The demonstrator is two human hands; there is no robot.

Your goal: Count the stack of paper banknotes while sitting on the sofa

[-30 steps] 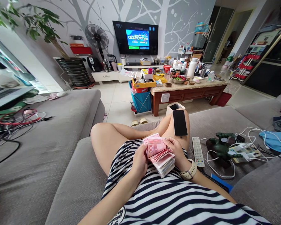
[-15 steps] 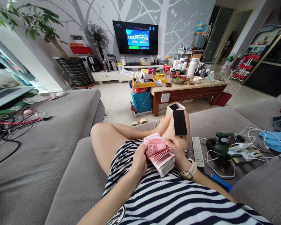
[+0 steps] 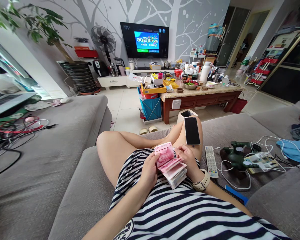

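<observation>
A thick folded stack of red banknotes (image 3: 173, 171) rests between my hands, above my lap. My left hand (image 3: 150, 168) is closed on the stack's left side, with the thumb on top. Several notes stand bent up at the far end, and a printed portrait shows on the front one. My right hand (image 3: 188, 160) is at the stack's right side, its fingers bent at the notes' upper right edge; whether it pinches a single note is hard to see. A black-screened phone (image 3: 192, 131) lies on my right thigh, just beyond that hand.
On the grey sofa to my right are a remote control (image 3: 211, 161), a dark green figure (image 3: 236, 158) and white cables. Tangled cables (image 3: 22, 133) and a laptop (image 3: 7, 100) lie at the left. Ahead stands a loaded coffee table (image 3: 202, 100) beside a blue bin (image 3: 151, 108).
The front notes have flipped: the raised note now shows its portrait, where a large 100 and a blurred note in motion showed before. My right fingers have shifted slightly at the edge.
</observation>
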